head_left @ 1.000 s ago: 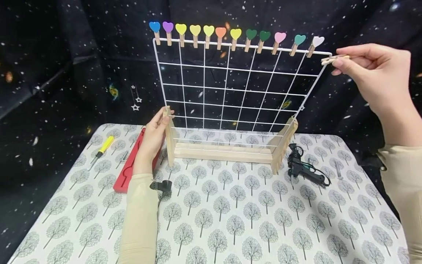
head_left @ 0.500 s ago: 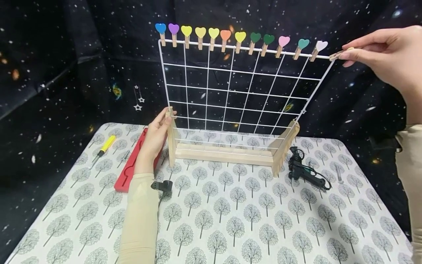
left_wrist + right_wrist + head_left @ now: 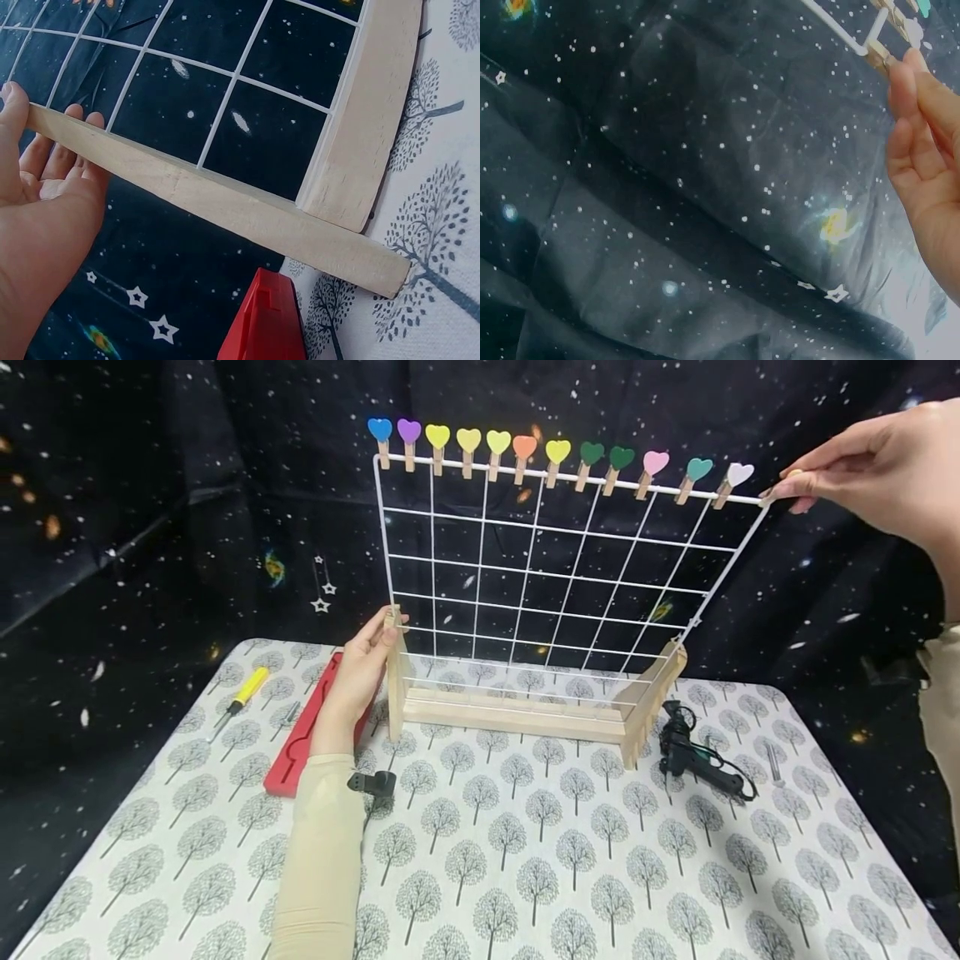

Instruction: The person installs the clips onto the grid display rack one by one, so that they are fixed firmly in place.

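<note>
A white wire grid [image 3: 536,532] stands in a pale wooden stand [image 3: 517,724]. Along its top rail sit several heart-topped clothespins in a row, from a blue one [image 3: 380,432] at the left to a white one [image 3: 738,475] at the right. My right hand [image 3: 877,472] pinches a small wooden clothespin [image 3: 880,58] at the grid's upper right corner; its far end meets the corner wire, and the fingers partly cover it. With thumb and fingers my left hand [image 3: 356,677] grips the upper end of the stand's left upright [image 3: 202,199].
Left on the tree-print tablecloth [image 3: 480,877] lie a yellow-handled screwdriver [image 3: 247,689] and a red tray [image 3: 296,752], partly behind the left forearm. A black glue gun [image 3: 701,760] with a coiled cord lies right of the stand. A dark starry cloth [image 3: 150,485] hangs behind.
My right hand has brought the clothespin onto the grid's top right corner, turning slightly. The whole scene shifts a little rightward and down in the head view. The left hand keeps its grip.
</note>
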`<action>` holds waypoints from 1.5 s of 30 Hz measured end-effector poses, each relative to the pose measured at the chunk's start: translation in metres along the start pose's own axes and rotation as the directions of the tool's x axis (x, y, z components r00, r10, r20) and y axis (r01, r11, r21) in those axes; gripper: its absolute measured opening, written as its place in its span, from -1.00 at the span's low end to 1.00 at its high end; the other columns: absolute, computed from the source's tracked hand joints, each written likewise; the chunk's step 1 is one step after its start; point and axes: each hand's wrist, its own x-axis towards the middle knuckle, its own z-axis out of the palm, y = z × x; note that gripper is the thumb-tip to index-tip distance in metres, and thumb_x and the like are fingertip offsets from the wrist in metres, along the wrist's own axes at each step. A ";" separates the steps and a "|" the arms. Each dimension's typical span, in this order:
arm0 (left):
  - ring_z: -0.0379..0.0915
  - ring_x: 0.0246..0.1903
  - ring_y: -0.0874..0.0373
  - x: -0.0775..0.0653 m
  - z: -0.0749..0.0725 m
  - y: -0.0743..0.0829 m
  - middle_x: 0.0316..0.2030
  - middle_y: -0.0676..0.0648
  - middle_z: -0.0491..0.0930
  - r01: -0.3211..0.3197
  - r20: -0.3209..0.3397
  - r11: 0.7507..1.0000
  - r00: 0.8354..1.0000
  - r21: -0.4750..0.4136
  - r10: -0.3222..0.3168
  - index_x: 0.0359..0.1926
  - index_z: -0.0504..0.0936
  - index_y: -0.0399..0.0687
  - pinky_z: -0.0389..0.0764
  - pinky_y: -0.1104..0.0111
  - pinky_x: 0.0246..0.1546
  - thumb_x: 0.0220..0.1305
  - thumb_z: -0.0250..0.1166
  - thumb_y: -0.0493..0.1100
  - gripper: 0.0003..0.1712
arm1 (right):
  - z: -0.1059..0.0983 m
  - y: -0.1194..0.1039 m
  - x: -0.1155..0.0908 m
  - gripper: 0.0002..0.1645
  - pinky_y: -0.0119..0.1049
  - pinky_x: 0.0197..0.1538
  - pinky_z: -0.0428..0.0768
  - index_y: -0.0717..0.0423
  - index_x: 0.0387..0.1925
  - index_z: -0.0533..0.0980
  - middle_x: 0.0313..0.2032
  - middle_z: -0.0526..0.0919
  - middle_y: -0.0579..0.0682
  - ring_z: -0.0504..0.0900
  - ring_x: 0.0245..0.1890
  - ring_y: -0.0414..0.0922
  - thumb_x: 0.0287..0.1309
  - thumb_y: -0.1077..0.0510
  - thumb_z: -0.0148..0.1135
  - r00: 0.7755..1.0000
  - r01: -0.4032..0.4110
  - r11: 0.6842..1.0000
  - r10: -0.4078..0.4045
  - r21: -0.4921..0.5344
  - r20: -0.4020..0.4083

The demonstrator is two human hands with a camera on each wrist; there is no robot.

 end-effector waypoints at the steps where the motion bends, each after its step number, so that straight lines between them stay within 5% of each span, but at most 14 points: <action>1: 0.23 0.11 0.17 0.000 0.000 0.000 0.11 -0.04 0.35 0.000 0.001 1.000 1.000 0.001 0.000 0.24 0.18 0.12 0.11 0.24 0.21 0.18 0.05 0.03 -0.41 | 0.000 0.001 0.001 -0.69 -0.79 -0.55 0.22 0.48 -0.26 0.50 -0.66 0.24 -0.79 0.28 -0.63 -0.75 0.05 0.25 0.10 1.000 0.001 1.000 -0.001 0.009 0.008; 6: 0.22 0.12 0.18 0.001 0.000 0.000 0.11 -0.03 0.35 -0.012 0.004 1.000 1.000 0.015 0.012 0.25 0.17 0.13 0.11 0.23 0.21 0.19 0.03 0.03 -0.41 | -0.004 0.004 0.010 -0.71 -0.67 -0.68 0.20 0.46 -0.29 0.52 -0.67 0.20 -0.81 0.23 -0.64 -0.79 0.02 0.25 0.13 0.998 0.054 0.997 -0.051 -0.064 0.046; 8: 0.22 0.12 0.17 0.001 0.000 0.000 0.12 -0.03 0.34 -0.013 0.005 1.000 1.000 0.014 0.013 0.25 0.17 0.15 0.11 0.22 0.21 0.19 0.03 0.03 -0.42 | -0.006 0.003 0.015 -0.76 -0.65 -0.70 0.19 0.42 -0.33 0.55 -0.69 0.45 -0.59 0.17 -0.62 -0.83 -0.01 0.27 0.15 0.993 0.105 0.986 -0.097 -0.132 0.069; 11: 0.22 0.12 0.18 0.000 0.000 0.000 0.12 -0.02 0.35 -0.008 0.006 1.000 1.000 0.024 0.007 0.24 0.18 0.20 0.11 0.24 0.21 0.19 0.02 0.04 -0.44 | -0.009 0.003 0.024 -0.82 -0.63 -0.70 0.27 0.38 -0.37 0.57 -0.69 0.45 -0.53 0.15 -0.63 -0.85 -0.04 0.32 0.16 0.984 0.141 0.973 -0.116 -0.185 0.137; 13: 0.22 0.12 0.17 0.000 0.001 0.000 0.12 -0.06 0.33 -0.007 0.005 1.000 1.000 0.021 0.007 0.24 0.18 0.20 0.10 0.23 0.21 0.19 0.02 0.04 -0.44 | -0.011 0.002 0.029 -0.83 -0.58 -0.71 0.31 0.39 -0.37 0.57 -0.63 0.62 -0.13 0.13 -0.63 -0.86 -0.05 0.35 0.16 0.972 0.164 0.966 -0.124 -0.200 0.197; 15: 0.22 0.12 0.17 0.000 0.002 0.000 0.13 -0.06 0.33 -0.007 0.003 1.000 1.000 0.025 0.007 0.24 0.17 0.18 0.11 0.24 0.21 0.20 0.02 0.03 -0.43 | -0.012 0.003 0.034 -0.84 -0.61 -0.70 0.33 0.38 -0.37 0.57 -0.63 0.61 -0.15 0.17 -0.65 -0.83 -0.06 0.38 0.16 0.958 0.188 0.961 -0.135 -0.203 0.252; 18: 0.22 0.12 0.17 -0.001 0.004 0.002 0.12 -0.04 0.34 0.004 0.000 1.000 1.000 0.022 -0.004 0.25 0.17 0.15 0.09 0.25 0.22 0.20 0.03 0.02 -0.42 | -0.013 0.005 0.040 -0.82 -0.70 -0.64 0.30 0.40 -0.36 0.56 -0.48 0.60 0.32 0.29 -0.68 -0.69 -0.07 0.34 0.18 0.937 0.206 0.952 -0.126 -0.226 0.325; 23: 0.20 0.13 0.16 -0.005 0.007 0.011 0.11 -0.01 0.35 0.010 0.007 0.999 1.000 0.043 -0.010 0.25 0.16 0.14 0.09 0.23 0.22 0.23 0.00 -0.03 -0.45 | -0.011 0.013 0.037 -0.80 -0.80 -0.44 0.30 0.29 -0.31 0.56 -0.46 0.62 0.24 0.36 -0.65 -0.61 0.00 0.25 0.16 0.939 0.141 0.962 -0.056 -0.232 0.339; 26: 0.20 0.14 0.15 -0.007 0.008 0.015 0.12 -0.03 0.35 0.000 0.007 0.998 1.000 0.059 -0.001 0.25 0.16 0.14 0.09 0.23 0.22 0.24 -0.01 -0.04 -0.46 | -0.008 0.017 0.031 -0.73 -0.77 -0.33 0.29 0.25 -0.25 0.55 -0.53 0.65 0.00 0.26 -0.62 -0.69 0.04 0.15 0.14 0.952 0.070 0.972 0.003 -0.224 0.307; 31: 0.20 0.14 0.15 -0.009 0.009 0.017 0.14 -0.08 0.32 0.010 0.002 0.998 1.000 0.059 -0.010 0.26 0.15 0.13 0.09 0.25 0.22 0.23 0.00 -0.01 -0.45 | -0.002 0.017 0.024 -0.62 -0.61 -0.41 0.23 0.26 -0.17 0.51 -0.69 0.49 -0.44 0.30 -0.58 -0.48 0.05 0.06 0.12 0.959 -0.048 0.994 0.072 -0.094 0.276; 39: 0.19 0.15 0.15 -0.009 0.010 0.016 0.14 -0.08 0.32 0.008 0.009 0.999 1.000 0.043 -0.008 0.26 0.16 0.10 0.09 0.23 0.22 0.21 0.01 0.01 -0.42 | 0.002 0.020 0.010 -0.64 -0.78 -0.39 0.31 0.19 -0.12 0.50 -0.66 0.57 -0.34 0.49 -0.60 -0.45 -0.01 0.17 0.19 0.963 -0.175 0.951 0.112 0.253 0.243; 45: 0.14 0.18 0.18 -0.007 0.003 0.020 0.18 -0.03 0.28 0.009 0.033 0.999 0.999 0.050 -0.010 0.26 0.14 0.19 0.06 0.25 0.23 0.20 0.07 -0.04 -0.41 | 0.003 0.020 0.008 -0.58 -0.78 -0.37 0.34 0.13 -0.05 0.48 -0.64 0.59 -0.30 0.51 -0.59 -0.42 -0.03 0.17 0.21 0.959 -0.207 0.934 0.136 0.290 0.247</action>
